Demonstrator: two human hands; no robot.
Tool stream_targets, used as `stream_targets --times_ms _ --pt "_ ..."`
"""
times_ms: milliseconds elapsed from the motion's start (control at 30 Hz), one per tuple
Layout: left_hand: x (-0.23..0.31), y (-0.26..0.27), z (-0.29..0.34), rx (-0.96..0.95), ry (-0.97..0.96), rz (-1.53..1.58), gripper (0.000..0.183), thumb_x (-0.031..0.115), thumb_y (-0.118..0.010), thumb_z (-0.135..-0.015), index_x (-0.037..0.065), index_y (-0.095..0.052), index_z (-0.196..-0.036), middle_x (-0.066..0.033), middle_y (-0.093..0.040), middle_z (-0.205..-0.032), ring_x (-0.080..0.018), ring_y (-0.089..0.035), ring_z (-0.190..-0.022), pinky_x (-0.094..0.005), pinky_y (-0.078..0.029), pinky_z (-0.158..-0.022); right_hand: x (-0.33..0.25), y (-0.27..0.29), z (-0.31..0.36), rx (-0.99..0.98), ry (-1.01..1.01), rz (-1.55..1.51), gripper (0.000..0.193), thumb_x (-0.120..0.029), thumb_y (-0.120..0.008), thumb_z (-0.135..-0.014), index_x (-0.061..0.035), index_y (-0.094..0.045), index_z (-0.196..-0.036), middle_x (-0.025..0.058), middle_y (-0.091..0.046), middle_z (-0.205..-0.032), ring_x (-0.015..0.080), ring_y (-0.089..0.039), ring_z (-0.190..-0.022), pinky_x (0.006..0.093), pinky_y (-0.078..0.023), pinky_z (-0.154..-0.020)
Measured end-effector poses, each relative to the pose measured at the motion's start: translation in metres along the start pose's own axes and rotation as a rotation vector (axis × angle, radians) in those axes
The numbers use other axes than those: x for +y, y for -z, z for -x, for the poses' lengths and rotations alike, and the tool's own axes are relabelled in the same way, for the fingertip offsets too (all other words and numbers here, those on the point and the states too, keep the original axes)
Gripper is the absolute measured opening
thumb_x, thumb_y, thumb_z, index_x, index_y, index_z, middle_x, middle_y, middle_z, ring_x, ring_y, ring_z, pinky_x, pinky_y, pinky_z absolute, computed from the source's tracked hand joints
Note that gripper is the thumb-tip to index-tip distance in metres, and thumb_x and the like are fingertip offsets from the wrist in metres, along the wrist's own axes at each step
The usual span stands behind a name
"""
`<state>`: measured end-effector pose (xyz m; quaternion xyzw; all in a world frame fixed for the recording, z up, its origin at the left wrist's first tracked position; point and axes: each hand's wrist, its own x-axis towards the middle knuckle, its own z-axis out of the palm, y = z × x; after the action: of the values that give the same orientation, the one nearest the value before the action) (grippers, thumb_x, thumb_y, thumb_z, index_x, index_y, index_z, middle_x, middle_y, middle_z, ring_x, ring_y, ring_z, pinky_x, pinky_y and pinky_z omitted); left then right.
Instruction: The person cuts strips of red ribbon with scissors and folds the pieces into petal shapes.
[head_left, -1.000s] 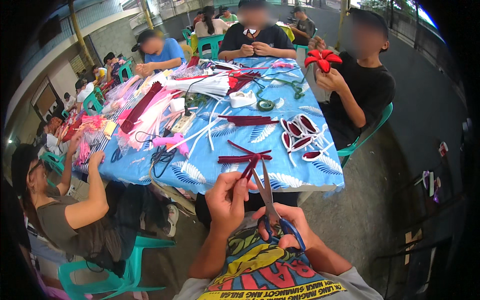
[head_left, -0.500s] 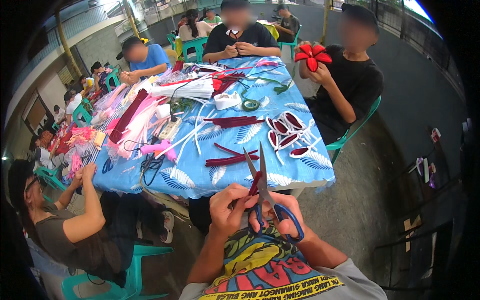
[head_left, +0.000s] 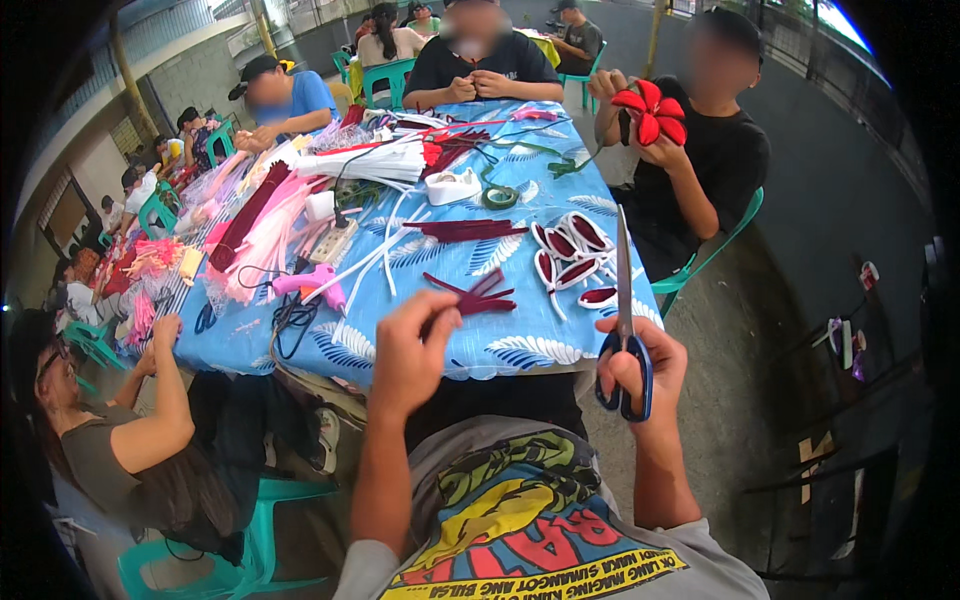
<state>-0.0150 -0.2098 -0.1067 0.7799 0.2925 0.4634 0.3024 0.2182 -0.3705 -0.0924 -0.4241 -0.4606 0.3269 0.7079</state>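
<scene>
My left hand [head_left: 412, 345] is closed in a pinch over the near table edge. Between its thumb and fingers is a short bunch of maroon pipe cleaners [head_left: 484, 289], slanting up and right. Just behind it, more cut maroon pipe cleaners [head_left: 496, 303] lie on the cloth, partly overlapped by that bunch. My right hand [head_left: 655, 375] grips blue-handled scissors [head_left: 630, 350] through the finger loops, at the table's right front corner. Their blades are together and point upward. Nearby lie white-edged maroon petal shapes [head_left: 575, 272] with white stems.
A blue leaf-patterned cloth [head_left: 420, 265] covers the table. On it are a pink glue gun [head_left: 312, 284], a power strip [head_left: 335, 243], green tape [head_left: 499, 197], a white tape dispenser [head_left: 453, 187] and pipe cleaner bundles [head_left: 250, 220]. Across the right corner, a person holds a red flower [head_left: 650, 112].
My hands have moved apart: the left forward over the table with the maroon bunch, the right to the right with the scissors. The scissor blades have closed. The red flower has shifted right.
</scene>
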Motion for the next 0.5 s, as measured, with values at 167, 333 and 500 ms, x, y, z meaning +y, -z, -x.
stream_targets --times_ms 167,333,500 --pt "-0.017 0.018 -0.045 -0.166 0.247 0.139 0.013 0.004 -0.058 -0.101 -0.004 -0.066 -0.107 -0.0073 -0.070 -0.081 -0.0079 -0.058 -0.065 -0.0239 -0.046 -0.061 -0.004 0.022 -0.007 -0.010 -0.167 0.616 0.045 -0.028 -0.087 -0.085 0.0041 -0.070 -0.112 0.0038 -0.064 -0.067 0.0096 -0.061 -0.062 0.0284 -0.043 -0.055" --pt "-0.027 0.017 -0.053 -0.205 0.216 0.040 0.014 0.006 -0.057 -0.102 -0.003 -0.067 -0.106 -0.0069 -0.073 -0.080 -0.0071 -0.057 -0.062 -0.0242 -0.045 -0.058 -0.021 0.022 -0.039 -0.162 -0.033 0.994 0.045 -0.032 -0.087 -0.081 -0.0019 -0.075 -0.111 0.0189 -0.070 -0.075 0.0295 -0.068 -0.067 0.0401 -0.050 -0.065" --pt "-0.031 0.010 -0.067 -0.141 0.080 -0.163 0.015 0.008 -0.062 -0.098 -0.004 -0.069 -0.103 -0.0149 -0.074 -0.080 -0.0233 -0.070 -0.068 -0.0357 -0.052 -0.066 -0.021 0.026 -0.151 -0.439 0.246 1.420 0.040 -0.031 -0.081 -0.080 -0.0088 -0.079 -0.113 0.0243 -0.070 -0.087 0.0420 -0.069 -0.081 0.0488 -0.053 -0.076"
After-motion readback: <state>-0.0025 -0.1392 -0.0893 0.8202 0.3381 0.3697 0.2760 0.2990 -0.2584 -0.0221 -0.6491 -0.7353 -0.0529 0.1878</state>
